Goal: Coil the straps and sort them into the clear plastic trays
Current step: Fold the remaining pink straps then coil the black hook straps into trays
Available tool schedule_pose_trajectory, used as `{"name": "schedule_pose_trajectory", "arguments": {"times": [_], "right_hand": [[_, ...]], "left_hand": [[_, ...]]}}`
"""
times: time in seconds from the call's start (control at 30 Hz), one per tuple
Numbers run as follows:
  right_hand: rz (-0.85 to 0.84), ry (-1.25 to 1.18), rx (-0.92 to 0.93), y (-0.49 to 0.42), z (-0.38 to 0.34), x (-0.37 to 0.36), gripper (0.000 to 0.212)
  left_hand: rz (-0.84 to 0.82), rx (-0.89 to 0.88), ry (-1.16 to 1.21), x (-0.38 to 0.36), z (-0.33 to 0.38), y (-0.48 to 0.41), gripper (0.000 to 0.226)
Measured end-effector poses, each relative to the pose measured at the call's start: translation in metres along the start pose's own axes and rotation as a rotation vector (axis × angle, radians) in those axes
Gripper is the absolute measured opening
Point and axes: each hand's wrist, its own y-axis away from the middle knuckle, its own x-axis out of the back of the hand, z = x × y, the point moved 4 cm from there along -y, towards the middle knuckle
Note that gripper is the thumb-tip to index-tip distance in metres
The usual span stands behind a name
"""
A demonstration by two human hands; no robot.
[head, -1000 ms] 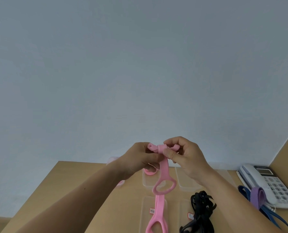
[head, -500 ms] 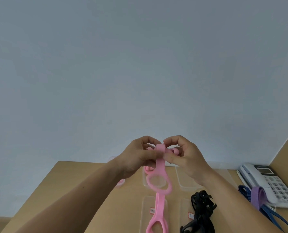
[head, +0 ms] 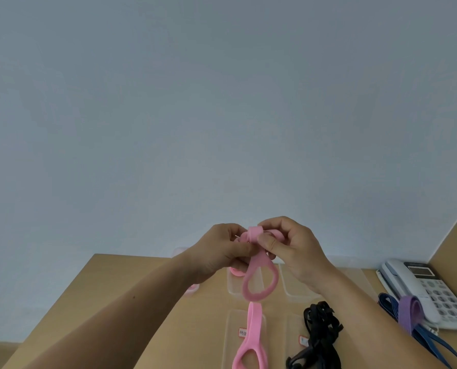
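1. Left hand (head: pixel 219 253) is up above the bench (head: pixel 131 288), fingers pinching the coiled top of the pink strap (head: pixel 259 258).
2. The strap's loop dangles just below both hands, in front of a clear tray (head: pixel 233 288).
3. Right hand (head: pixel 294 249) grips the same coil, thumb pressed on it; a black strap (head: pixel 320 328) lies below its wrist.

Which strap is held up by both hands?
The pink strap, pinched between left hand and right hand above the table; the black strap, purple strap and blue strap lie untouched.
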Motion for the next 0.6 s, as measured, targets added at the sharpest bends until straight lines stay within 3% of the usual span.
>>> {"name": "schedule_pose_trajectory", "arguments": {"times": [0.2, 0.37, 0.5, 0.6], "right_hand": [[-0.010, -0.005, 0.013, 0.0036, 0.0003, 0.0019, 0.032], [-0.061, -0.035, -0.008, 0.0062, 0.0026, 0.0029, 0.034], [-0.035, -0.070, -0.050, 0.0062, 0.0014, 0.0063, 0.036], [-0.011, -0.066, -0.111, 0.0048, -0.0009, 0.0072, 0.018]], "left_hand": [[-0.129, 0.015, 0.110, -0.0042, 0.0060, 0.0019, 0.029], [-0.101, -0.011, 0.119, -0.0042, 0.0057, 0.0001, 0.014], [-0.047, -0.027, 0.163, -0.0037, 0.0021, -0.0018, 0.040], [-0.053, -0.063, 0.176, -0.0026, 0.0023, -0.0028, 0.041]]}}
